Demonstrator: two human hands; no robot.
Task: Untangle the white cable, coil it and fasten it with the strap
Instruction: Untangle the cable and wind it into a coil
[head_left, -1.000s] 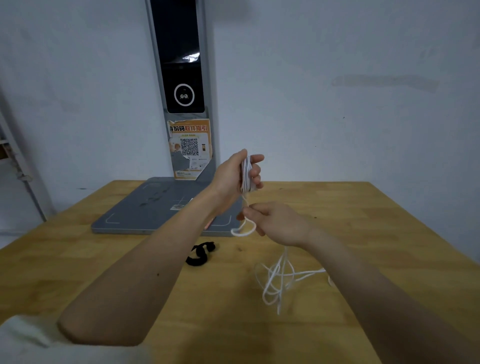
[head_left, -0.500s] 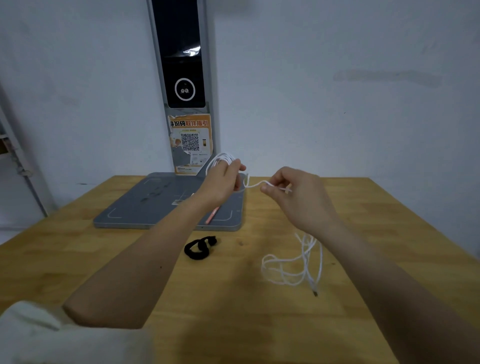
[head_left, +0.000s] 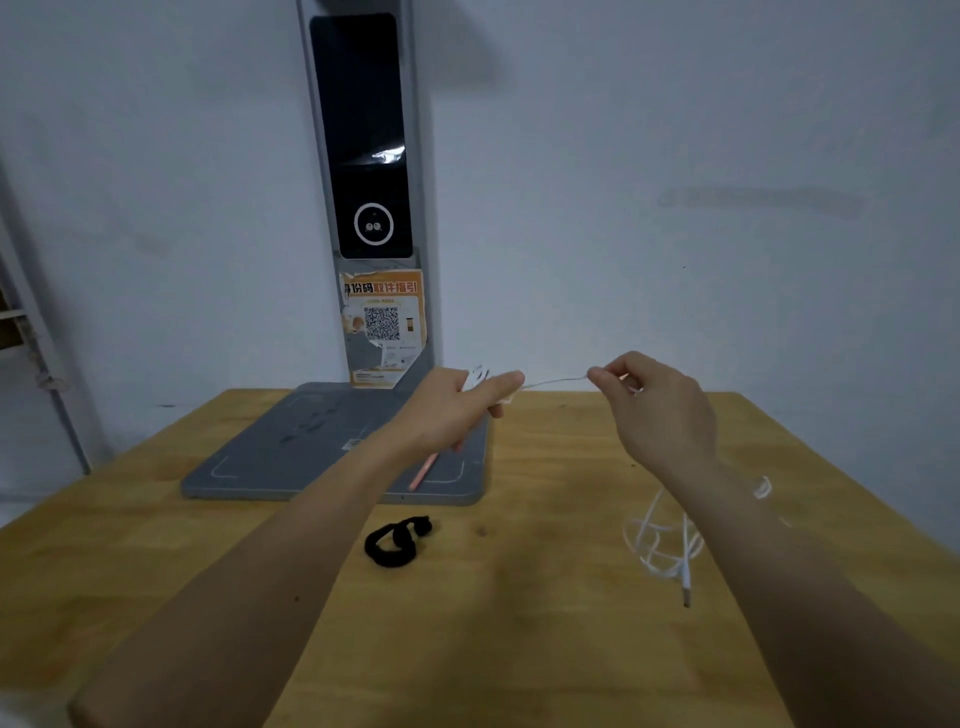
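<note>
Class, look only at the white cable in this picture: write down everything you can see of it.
The white cable is thin and bendy, probably plastic-coated. A few coils sit in the left hand. From there a short stretch runs nearly taut to the right hand, which pinches it. The rest drops behind that wrist into loose, tangled loops on the wooden table, and a small plug at its end points toward the camera.

The orange poster on the grey stand reads "身份码取件指引" above a QR code.

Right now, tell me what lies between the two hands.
In the head view, only a taut run of the white cable spans from the left hand to the right hand, above the wooden table.
</note>
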